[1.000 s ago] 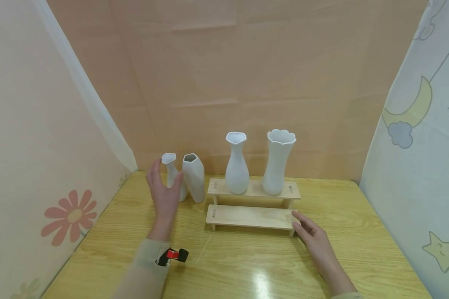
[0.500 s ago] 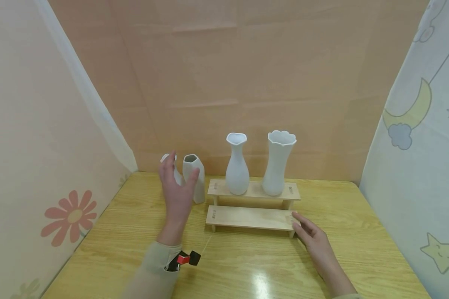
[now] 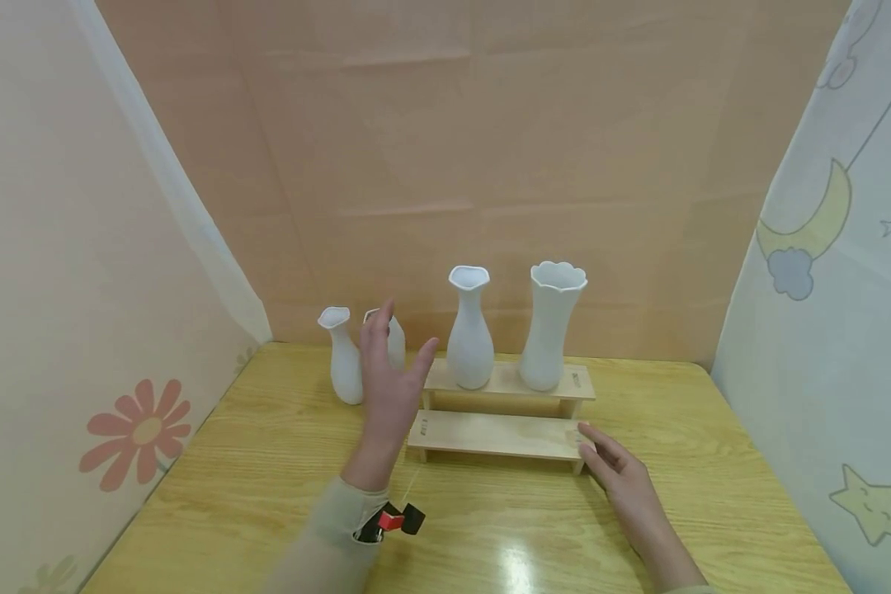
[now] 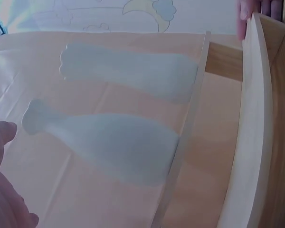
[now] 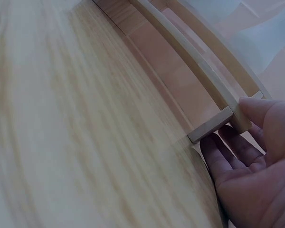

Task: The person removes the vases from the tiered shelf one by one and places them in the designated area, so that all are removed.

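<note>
Left hand empty, fingers wide, in front of faceted vase; right hand pinches shelf end, presumably to steady it

You can read no text, label, brand or number in any of the three views. In the head view, small dark marks show near the right end of the upper wooden shelf and the left end of the lower wooden shelf, too small for you to make out.
</note>
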`<state>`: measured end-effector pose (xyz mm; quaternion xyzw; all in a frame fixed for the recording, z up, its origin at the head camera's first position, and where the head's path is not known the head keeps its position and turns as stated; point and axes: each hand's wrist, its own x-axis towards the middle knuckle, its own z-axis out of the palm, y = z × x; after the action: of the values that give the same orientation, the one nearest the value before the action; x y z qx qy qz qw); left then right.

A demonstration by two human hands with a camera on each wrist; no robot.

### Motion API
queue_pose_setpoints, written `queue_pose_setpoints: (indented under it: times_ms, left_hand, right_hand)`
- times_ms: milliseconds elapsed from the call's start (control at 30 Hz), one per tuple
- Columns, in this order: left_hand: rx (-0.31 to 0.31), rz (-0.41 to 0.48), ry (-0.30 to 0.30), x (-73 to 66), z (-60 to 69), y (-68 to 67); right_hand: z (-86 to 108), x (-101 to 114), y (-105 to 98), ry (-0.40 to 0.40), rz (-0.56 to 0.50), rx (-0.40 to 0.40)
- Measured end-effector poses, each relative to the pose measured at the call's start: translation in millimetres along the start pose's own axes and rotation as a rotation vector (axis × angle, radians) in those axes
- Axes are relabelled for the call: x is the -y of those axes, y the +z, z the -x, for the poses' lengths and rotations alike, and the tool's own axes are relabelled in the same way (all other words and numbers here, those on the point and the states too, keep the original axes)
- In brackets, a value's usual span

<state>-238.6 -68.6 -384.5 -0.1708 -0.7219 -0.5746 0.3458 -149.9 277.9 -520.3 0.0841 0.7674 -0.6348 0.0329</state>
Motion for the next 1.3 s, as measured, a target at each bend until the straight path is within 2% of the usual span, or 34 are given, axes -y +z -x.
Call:
queue_pose_setpoints:
  times_ms: [233,433,667,1033,1300]
  left_hand:
    - [0.076,0.003,-0.039,-6.4,3.2,17.7]
    - [0.120,-0.010,-0.042,-6.5,0.5,31.5]
    - [0.182,-0.045,-0.114,-5.9,-0.4,41.6]
    - [0.195,-0.014,-0.157,-1.7,-6.9,55.9]
    - [0.175,-0.046,-0.185,2.2,-11.6,64.0]
  right_hand:
    - [0.3,0,-1,0.002,-0.006,-0.003]
    - [-0.6,-1,0,0.000,-0.009,0.000]
    - [-0.2,-2,0,-0.009,-0.004,0.001]
    - [0.0,-2,-1,-0.011,-0.004,0.002]
    - [0.3,0,0,-0.001,-0.016,-0.003]
